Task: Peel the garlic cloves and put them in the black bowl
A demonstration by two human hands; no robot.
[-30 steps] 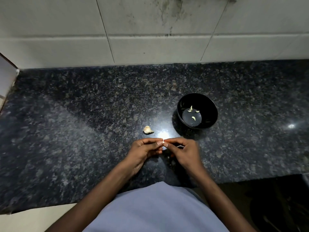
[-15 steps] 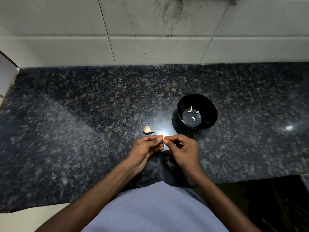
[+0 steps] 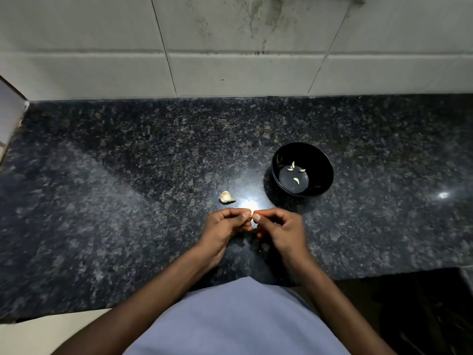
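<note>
Both hands meet over the near part of the dark speckled countertop (image 3: 128, 201), fingertips drawn together around one small pale garlic clove (image 3: 253, 218). The left hand (image 3: 225, 228) curls its fingers inward and pinches the clove's left side between thumb and forefinger. The right hand (image 3: 280, 230) mirrors it, thumb and forefinger nipped onto the clove's right side, the other fingers folded under. Only a sliver of the clove shows between the nails — whether its skin is partly off cannot be told.

At about 11 o'clock from the joined fingertips, near them but not touching, a lump of unpeeled garlic (image 3: 226, 197) lies on the counter with its papery skin on. At about 1 o'clock from the hands stands the black bowl (image 3: 325, 170), upright, apart from both hands. On its flat bottom rest the peeled cloves (image 3: 296, 180) — small pale crescents, two close together toward the bowl's 12 o'clock side with another just beside them, one alone nearer 6 o'clock.

A bright glare spot sits on the stone just beyond the fingertips. At 12 o'clock the counter ends against a wall of pale tiles (image 3: 230, 73), streaked with dark stains near the top. At 6 o'clock the person's light blue-grey shirt (image 3: 235, 324) fills the foreground between the two forearms.
</note>
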